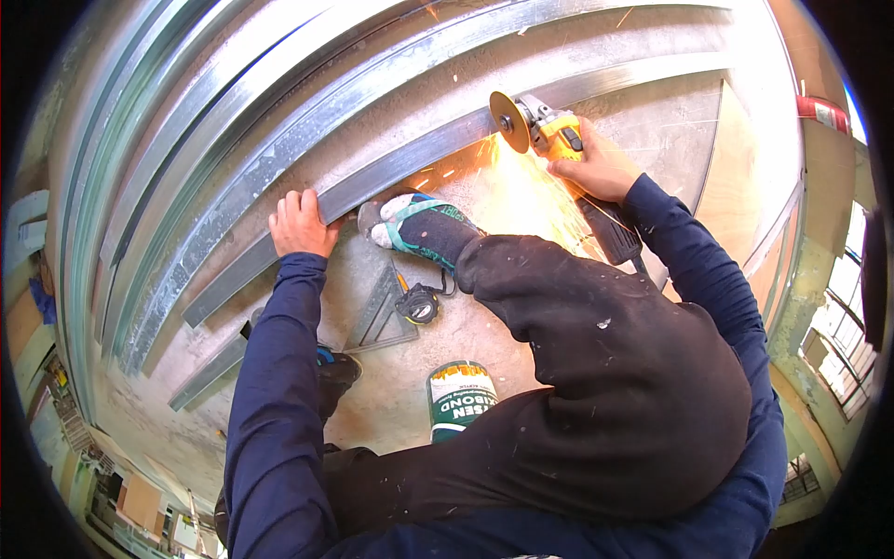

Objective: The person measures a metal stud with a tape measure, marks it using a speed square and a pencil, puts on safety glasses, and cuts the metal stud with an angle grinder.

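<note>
- Grinder (pixel 562 138) was clamped in the right hand (pixel 599 166), fingers wrapped around its body, its disc (pixel 507 121) upright and set across the bar (pixel 410 160).
- Left hand (pixel 302 224) was clamped on the bar, toward the end away from the disc, with fingers over the far edge and the thumb by the near one.
- Sparks (pixel 521 186) sprayed from the disc to the near side of the bar, so the step in hand looked like cutting; how deep the disc had gone could not be told.
- The next move, as judged, called for an even push with the right hand and a firm hold on the bar.
- The right arm reached forward, bent at the elbow; the left stretched nearly straight down to the bar, palm down.
- A sandalled foot (pixel 405 224) was just beside the bar's near edge, between the hands.
- Farther out on that side of the bar were a square (pixel 402 328), a tape measure (pixel 417 305) and a can (pixel 463 401).
- Beyond the bar lay more rails (pixel 354 88), roughly alongside it.
</note>
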Motion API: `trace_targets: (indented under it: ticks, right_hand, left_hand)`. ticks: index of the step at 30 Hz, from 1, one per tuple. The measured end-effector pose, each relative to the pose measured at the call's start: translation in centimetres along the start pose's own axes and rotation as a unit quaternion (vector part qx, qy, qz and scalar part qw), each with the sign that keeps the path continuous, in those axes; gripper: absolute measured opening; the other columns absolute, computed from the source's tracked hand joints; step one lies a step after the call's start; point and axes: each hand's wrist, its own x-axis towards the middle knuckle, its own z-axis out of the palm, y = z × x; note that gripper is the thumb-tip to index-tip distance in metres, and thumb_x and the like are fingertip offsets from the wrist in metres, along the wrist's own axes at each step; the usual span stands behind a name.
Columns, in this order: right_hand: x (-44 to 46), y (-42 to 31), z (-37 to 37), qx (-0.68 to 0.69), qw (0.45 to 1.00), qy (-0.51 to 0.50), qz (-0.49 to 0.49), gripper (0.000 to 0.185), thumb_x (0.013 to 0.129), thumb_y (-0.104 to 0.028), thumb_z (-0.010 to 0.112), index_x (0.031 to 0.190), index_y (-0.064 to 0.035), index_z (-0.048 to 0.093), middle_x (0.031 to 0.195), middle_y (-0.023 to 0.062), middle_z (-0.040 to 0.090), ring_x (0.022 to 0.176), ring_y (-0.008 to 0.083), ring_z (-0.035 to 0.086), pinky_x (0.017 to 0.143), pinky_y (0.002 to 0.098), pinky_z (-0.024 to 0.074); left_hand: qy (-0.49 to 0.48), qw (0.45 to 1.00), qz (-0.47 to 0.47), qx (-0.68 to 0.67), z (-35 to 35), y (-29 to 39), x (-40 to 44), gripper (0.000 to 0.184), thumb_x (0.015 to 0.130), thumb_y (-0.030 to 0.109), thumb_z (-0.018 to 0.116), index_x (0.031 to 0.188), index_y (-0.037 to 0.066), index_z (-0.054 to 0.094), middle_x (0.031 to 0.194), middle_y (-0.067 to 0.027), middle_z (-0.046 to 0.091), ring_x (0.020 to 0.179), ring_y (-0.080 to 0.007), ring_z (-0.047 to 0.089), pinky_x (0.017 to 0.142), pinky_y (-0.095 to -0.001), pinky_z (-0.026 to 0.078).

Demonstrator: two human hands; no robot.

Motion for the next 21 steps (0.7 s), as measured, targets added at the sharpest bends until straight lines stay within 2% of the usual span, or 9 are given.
trace_targets:
  ticks: [5,10,17,21]
  right_hand:
    - [0.3,0.4,0.0,0.040,0.999,-0.005,0.000,0.087,0.081,-0.041,0.073,0.143,0.0047,0.034,0.117,0.0317,0.064,0.105,0.0406,0.067,0.092,0.0398,0.0522]
    - [0.7,0.3,0.0,0.026,0.999,0.015,-0.021,0.085,0.081,-0.042,0.073,0.141,0.0045,0.036,0.116,0.0317,0.065,0.105,0.0408,0.067,0.091,0.0407,0.0525]
    - [0.0,0.2,-0.3,-0.008,1.000,-0.002,-0.002,0.085,0.080,-0.043,0.074,0.140,0.0039,0.037,0.115,0.0307,0.064,0.105,0.0404,0.067,0.091,0.0406,0.0519]
    - [0.3,0.9,0.3,0.049,0.998,0.017,-0.033,0.085,0.079,-0.043,0.073,0.140,0.0038,0.037,0.115,0.0311,0.064,0.104,0.0402,0.066,0.091,0.0403,0.0516]
  left_hand:
    - [0.004,1.000,0.000,0.000,-0.1,0.1,-0.1,0.060,0.061,0.038,0.091,0.104,0.014,0.059,0.099,-0.0053,0.053,0.099,-0.0264,0.056,0.080,-0.0422,0.043]
    - [0.005,1.000,-0.004,0.005,0.2,0.1,-0.1,0.060,0.061,0.039,0.091,0.106,0.014,0.060,0.100,-0.0052,0.054,0.100,-0.0264,0.056,0.081,-0.0424,0.043]
    - [0.004,1.000,-0.005,0.002,0.0,0.1,-0.1,0.060,0.060,0.038,0.091,0.106,0.014,0.061,0.100,-0.0051,0.054,0.100,-0.0264,0.056,0.082,-0.0426,0.043]
    - [0.005,1.000,-0.001,0.000,0.0,0.1,-0.2,0.061,0.059,0.037,0.091,0.106,0.014,0.060,0.100,-0.0048,0.054,0.099,-0.0264,0.056,0.081,-0.0425,0.043]
